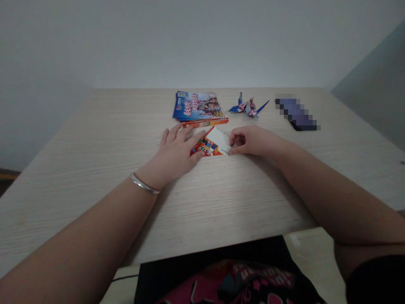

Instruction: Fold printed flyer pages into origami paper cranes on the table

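Observation:
A partly folded sheet of printed paper lies flat on the table between my hands, its red patterned side and its white side both showing. My left hand rests over the paper's left part with fingers spread. At the right corner, the thumb and fingers of my right hand pinch the paper's edge. Just beyond it lies a stack of colourful printed leaflets, blue on top with orange edges below. Two folded paper cranes in blue, white and red stand to the right of that stack.
A dark phone-like object, partly pixelated, lies at the back right of the pale wood-grain table. A white wall rises behind the table's far edge. The near edge runs just in front of my lap.

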A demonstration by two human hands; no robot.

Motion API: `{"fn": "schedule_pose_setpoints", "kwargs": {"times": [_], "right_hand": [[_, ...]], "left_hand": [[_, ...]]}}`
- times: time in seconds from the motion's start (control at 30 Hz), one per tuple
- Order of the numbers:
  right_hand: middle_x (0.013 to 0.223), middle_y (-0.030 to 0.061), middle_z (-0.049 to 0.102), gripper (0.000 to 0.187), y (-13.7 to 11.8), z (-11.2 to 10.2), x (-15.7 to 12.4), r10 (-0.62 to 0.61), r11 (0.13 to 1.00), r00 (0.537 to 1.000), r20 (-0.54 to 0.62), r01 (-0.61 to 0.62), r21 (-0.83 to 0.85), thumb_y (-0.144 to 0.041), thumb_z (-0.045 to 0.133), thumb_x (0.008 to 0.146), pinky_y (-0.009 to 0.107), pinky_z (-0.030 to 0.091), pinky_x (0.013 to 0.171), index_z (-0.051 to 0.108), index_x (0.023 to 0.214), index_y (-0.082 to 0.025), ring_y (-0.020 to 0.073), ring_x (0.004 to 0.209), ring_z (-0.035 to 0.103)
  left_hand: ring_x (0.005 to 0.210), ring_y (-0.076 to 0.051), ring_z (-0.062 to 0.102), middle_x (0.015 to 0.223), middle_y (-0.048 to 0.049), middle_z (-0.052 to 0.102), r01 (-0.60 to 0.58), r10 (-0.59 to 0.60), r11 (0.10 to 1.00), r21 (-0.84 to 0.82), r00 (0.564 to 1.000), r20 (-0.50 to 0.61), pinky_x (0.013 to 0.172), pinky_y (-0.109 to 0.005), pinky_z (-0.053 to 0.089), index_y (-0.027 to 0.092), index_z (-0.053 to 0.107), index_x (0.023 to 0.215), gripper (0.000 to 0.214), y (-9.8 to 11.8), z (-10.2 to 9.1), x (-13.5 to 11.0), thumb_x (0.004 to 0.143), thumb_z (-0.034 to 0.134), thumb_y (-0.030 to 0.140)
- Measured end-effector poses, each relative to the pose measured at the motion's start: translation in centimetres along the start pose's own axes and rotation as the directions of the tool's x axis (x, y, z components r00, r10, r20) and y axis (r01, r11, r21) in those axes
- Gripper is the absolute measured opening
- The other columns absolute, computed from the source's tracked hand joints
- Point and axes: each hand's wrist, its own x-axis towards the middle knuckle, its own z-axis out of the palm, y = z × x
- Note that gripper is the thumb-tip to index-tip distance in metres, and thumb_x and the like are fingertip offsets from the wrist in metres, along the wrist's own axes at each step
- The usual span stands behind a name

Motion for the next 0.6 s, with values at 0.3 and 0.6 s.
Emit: {"fn": "schedule_pose_setpoints", "kwargs": {"times": [0.3, 0.6], "right_hand": [[0.073, 0.0018, 0.067, 0.032, 1.8, -2.4, -1.1, 0.169, 0.969, 0.984, 0.053, -0.156, -0.192, -0.053, 0.081, 0.074, 0.032, 0.037, 0.062, 0.07, 0.084, -0.024, 0.0187, 0.07, 0.058], [0.075, 0.0029, 0.068, 0.033, 3.3, -3.1, -1.7, 0.199, 0.951, 0.977, 0.082, -0.172, -0.257, -0.053, 0.079, 0.075, 0.034, 0.038, 0.061, 0.067, 0.08, -0.023, 0.019, 0.068, 0.058]], "left_hand": [[0.16, -0.047, 0.02, 0.172, -0.0156, 0.031, 0.158, -0.165, 0.986, 0.059, 0.978, 0.13, 0.125, -0.069, 0.018, 0.03, 0.034, 0.165, 0.075, -1.0, -0.5, 0.1, 0.1, 0.044, 0.065], [0.157, -0.039, 0.033, 0.168, -0.0162, 0.037, 0.143, -0.155, 0.987, 0.07, 0.964, 0.215, 0.125, -0.049, 0.033, 0.027, 0.042, 0.162, 0.082, -2.9, -1.6, 0.4, 0.091, 0.059, 0.066]]}}
